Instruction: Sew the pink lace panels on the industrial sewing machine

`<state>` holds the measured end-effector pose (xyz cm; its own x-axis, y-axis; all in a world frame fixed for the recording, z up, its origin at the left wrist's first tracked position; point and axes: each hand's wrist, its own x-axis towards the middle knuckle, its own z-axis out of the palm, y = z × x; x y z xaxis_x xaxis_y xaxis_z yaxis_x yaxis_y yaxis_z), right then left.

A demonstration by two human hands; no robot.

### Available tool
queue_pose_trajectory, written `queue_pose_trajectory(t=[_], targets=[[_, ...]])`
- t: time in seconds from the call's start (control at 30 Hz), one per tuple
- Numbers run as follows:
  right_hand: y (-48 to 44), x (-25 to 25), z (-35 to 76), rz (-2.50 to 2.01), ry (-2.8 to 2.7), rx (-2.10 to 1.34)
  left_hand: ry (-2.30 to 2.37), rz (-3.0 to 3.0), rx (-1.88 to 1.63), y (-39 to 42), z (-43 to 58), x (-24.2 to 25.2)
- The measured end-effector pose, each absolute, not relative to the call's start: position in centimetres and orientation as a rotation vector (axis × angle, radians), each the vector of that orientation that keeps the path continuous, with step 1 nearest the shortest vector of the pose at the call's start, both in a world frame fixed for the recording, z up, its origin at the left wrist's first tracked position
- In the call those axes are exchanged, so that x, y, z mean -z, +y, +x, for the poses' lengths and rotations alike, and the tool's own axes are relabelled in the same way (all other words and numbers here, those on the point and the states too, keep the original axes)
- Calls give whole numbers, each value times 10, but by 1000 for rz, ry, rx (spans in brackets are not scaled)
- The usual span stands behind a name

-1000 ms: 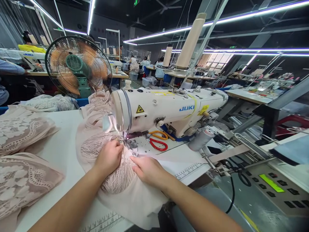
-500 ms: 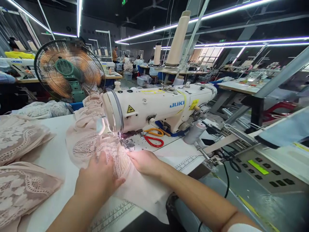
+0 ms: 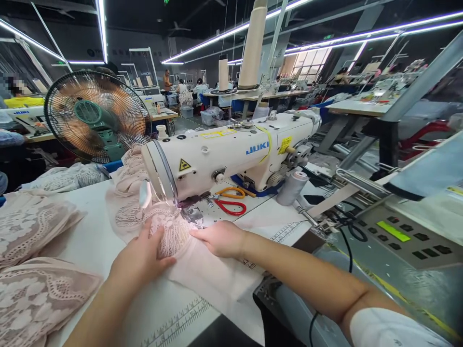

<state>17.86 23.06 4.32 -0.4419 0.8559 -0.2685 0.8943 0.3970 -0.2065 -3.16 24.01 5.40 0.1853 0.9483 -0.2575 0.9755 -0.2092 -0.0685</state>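
Observation:
A pale pink lace piece (image 3: 171, 236) lies under the needle end of a white sewing machine (image 3: 206, 154), its plain part draping over the table's front edge. My left hand (image 3: 139, 255) rests on the lace's left side with fingers and thumb spread. On the right side, close to the presser foot (image 3: 193, 219), my right hand (image 3: 222, 238) pinches the cloth's edge between thumb and curled fingers. Red-handled scissors (image 3: 231, 207) and an orange-handled pair (image 3: 231, 192) lie on the machine bed behind my right hand.
Stacked lace pieces (image 3: 39, 299) cover the table's left side. More lace (image 3: 128, 168) is bunched behind the machine head. A grey thread cone (image 3: 292, 188) stands at right, near a metal tape-feeding frame (image 3: 325, 217) and a control panel (image 3: 401, 236). A large fan (image 3: 97, 115) stands beyond.
The camera view has shifted slightly, so the machine appears further left. Both hands stay on the lace near the needle, with only small movement; the right forearm lies a little flatter.

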Motion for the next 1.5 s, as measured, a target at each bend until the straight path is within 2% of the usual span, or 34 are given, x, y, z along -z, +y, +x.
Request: queue_pose_trajectory(t=[0.33,0.97,1.1,1.2,1.27,1.33,1.4,1.5], targets=[[233,-48,167,1590,2484,400,1704,2352,-172,286,-76,-18],[228,-50,175,1594,2514,479,1869,2321,-359,301,-79,-17],[232,-45,174,1586,2485,524,2068,2278,-346,302,-76,-25],[235,-37,172,1591,2495,537,2185,2379,-470,290,-64,-31],[235,-34,174,1572,2531,540,2011,2585,-686,274,-49,-31],[231,-35,181,1535,2607,557,1593,2768,-776,253,-29,-29],[223,-39,193,1469,2699,596,1207,2818,-537,233,-8,-26],[206,-46,213,1351,2755,601,1112,2790,-38,214,12,-25]])
